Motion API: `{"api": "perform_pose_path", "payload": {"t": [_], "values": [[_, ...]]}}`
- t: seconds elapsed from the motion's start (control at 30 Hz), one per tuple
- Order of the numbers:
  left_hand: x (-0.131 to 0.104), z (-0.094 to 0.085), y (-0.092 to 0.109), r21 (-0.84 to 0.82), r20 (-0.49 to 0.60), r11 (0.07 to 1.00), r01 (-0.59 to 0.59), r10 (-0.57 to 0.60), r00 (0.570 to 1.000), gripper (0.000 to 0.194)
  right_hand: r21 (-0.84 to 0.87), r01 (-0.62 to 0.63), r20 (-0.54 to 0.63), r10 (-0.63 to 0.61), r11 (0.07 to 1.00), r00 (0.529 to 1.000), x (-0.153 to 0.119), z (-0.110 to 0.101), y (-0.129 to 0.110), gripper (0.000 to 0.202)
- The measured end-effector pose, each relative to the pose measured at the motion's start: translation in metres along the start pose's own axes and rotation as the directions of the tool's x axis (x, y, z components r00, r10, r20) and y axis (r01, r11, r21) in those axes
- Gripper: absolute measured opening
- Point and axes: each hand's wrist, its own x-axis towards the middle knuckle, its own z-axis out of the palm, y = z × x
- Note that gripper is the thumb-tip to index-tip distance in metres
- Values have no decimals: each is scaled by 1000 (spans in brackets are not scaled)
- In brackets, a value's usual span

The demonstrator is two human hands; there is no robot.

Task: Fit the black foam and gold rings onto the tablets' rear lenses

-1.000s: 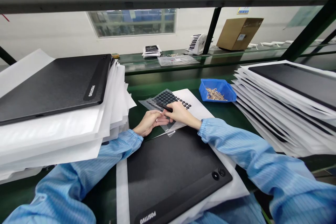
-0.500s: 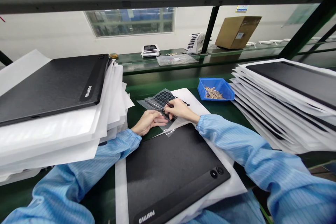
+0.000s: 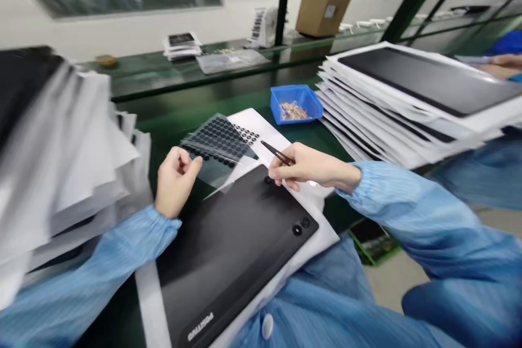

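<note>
A black panel (image 3: 228,244) marked POSITIVO lies on white sheeting in front of me, with two round camera rings near its right corner. My right hand (image 3: 304,166) grips black tweezers (image 3: 277,151) above the panel's far corner, where a small black ring (image 3: 268,180) shows beneath the fingers. My left hand (image 3: 177,179) is raised beyond the panel's left side, its fingers curled; whether something small is between them cannot be made out. Between the hands, farther back, clear film with rows of black rings (image 3: 222,138) overlaps a white sheet (image 3: 261,130).
A blue tray (image 3: 296,103) of small tan parts sits at the back. Tall stacks of panels with white sheets stand at left (image 3: 93,174) and right (image 3: 391,114). Behind them runs a shelf with a cardboard box (image 3: 326,4). Another person's hand shows at far right.
The view has swung right and down. My hands have parted: the right, still with the tweezers, came over the panel's far corner with a black ring below; the left moved off the film.
</note>
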Motion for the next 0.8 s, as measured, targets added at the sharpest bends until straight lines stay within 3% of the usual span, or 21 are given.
{"api": "perform_pose_path", "payload": {"t": [0.03, 0.07, 0.1, 0.13, 0.2, 0.23, 0.27, 0.3, 0.43, 0.63, 0.8], "values": [[-9, 2, 8, 45, 140, 992, -114, 106, 984, 26, -6, -21, 8, 22, 1000, 1000, -14, -2, 9, 8], [-19, 4, 17, 72, 303, 968, -241, 209, 930, 22, -13, -41, 15, 41, 999, 999, -28, -3, 18, 8], [-29, 7, 25, 69, 457, 935, -348, 281, 844, 19, -19, -59, 21, 60, 998, 998, -40, -3, 26, 8], [-38, 10, 32, 43, 594, 896, -442, 333, 733, 15, -23, -78, 26, 78, 997, 997, -50, -2, 34, 8], [-53, 19, 41, -43, 761, 828, -560, 390, 519, 12, -13, -108, 25, 108, 994, 994, -64, 1, 46, 8], [-59, 23, 41, -81, 803, 803, -591, 404, 439, 12, -1, -114, 19, 114, 993, 993, -68, 3, 51, 8], [-63, 28, 40, -107, 822, 786, -609, 415, 391, 12, 9, -115, 11, 115, 993, 993, -70, 5, 54, 8], [-66, 32, 37, -121, 826, 777, -618, 424, 372, 12, 14, -110, -1, 110, 994, 994, -70, 7, 56, 7], [-70, 42, 24, -124, 805, 775, -619, 444, 394, 14, -16, -104, -46, 103, 994, 994, -67, 11, 57, 8], [-72, 42, 19, -140, 793, 792, -594, 449, 412, 14, -39, -109, -71, 106, 993, 992, -67, 11, 58, 9], [-72, 42, 18, -129, 804, 790, -600, 438, 403, 13, -79, -149, -98, 141, 986, 985, -67, 12, 55, 11]]}}
